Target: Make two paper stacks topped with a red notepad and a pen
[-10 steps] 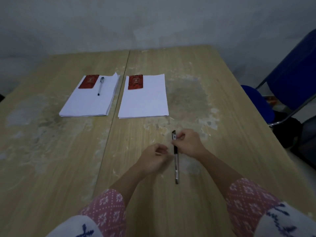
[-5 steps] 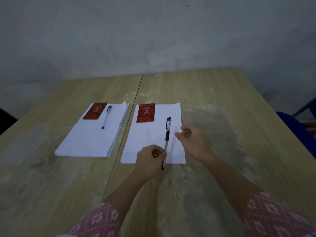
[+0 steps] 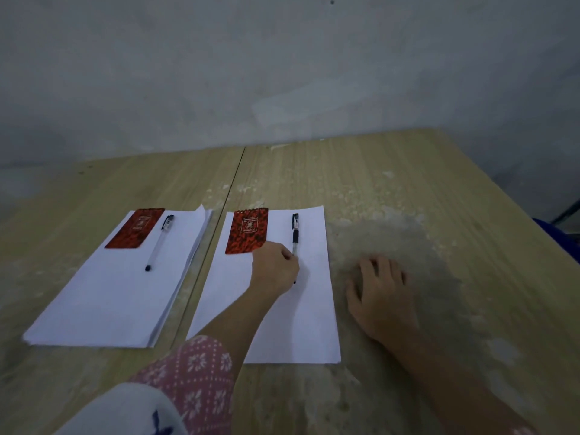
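Note:
Two white paper stacks lie side by side on the wooden table (image 3: 392, 189). The left stack (image 3: 103, 302) carries a red notepad (image 3: 135, 228) at its top left and a clear pen (image 3: 159, 241) beside it. The right stack (image 3: 301, 321) carries a second red notepad (image 3: 248, 230). My left hand (image 3: 273, 269) rests on the right stack, fingers shut on the lower part of a black pen (image 3: 295, 230) that lies along the paper to the right of that notepad. My right hand (image 3: 379, 293) lies flat and spread on the bare table, just right of the stack.
A grey wall rises behind the table's far edge. A seam (image 3: 232, 186) runs between the two table halves, passing between the stacks. A blue chair part (image 3: 561, 237) shows at the right edge. Worn pale patches mark the wood around my right hand.
My left hand carried the black pen farther up the right stack, beside the notepad. My right hand dropped flat onto the table. The view came closer to the stacks.

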A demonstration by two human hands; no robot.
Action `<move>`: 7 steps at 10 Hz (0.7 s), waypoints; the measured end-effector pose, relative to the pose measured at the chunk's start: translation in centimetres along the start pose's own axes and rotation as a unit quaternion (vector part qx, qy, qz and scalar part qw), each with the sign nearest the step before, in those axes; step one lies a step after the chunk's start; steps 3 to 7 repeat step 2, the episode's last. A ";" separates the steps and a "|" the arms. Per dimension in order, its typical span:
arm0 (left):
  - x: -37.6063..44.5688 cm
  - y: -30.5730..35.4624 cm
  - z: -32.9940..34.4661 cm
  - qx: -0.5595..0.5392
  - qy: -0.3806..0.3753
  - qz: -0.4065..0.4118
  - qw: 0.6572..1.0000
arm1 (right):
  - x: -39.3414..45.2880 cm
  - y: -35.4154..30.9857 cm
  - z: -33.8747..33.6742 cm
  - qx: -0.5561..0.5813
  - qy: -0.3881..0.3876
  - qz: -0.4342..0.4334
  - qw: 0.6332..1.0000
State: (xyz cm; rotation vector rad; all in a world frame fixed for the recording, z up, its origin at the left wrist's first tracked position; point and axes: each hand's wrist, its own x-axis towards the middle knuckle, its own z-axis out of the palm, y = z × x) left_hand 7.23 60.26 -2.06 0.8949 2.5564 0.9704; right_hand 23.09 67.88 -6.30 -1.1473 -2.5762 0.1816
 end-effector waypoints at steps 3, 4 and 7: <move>-0.2 -0.5 0.2 0.021 -0.026 -0.022 0.999 | -0.2 0.0 0.4 -0.007 0.027 -0.009 1.000; -0.2 -0.5 0.2 0.021 -0.026 -0.022 0.999 | -0.2 0.0 0.4 -0.007 0.027 -0.009 1.000; -0.2 -0.5 0.2 0.021 -0.026 -0.022 0.999 | -0.2 0.0 0.4 -0.007 0.027 -0.009 1.000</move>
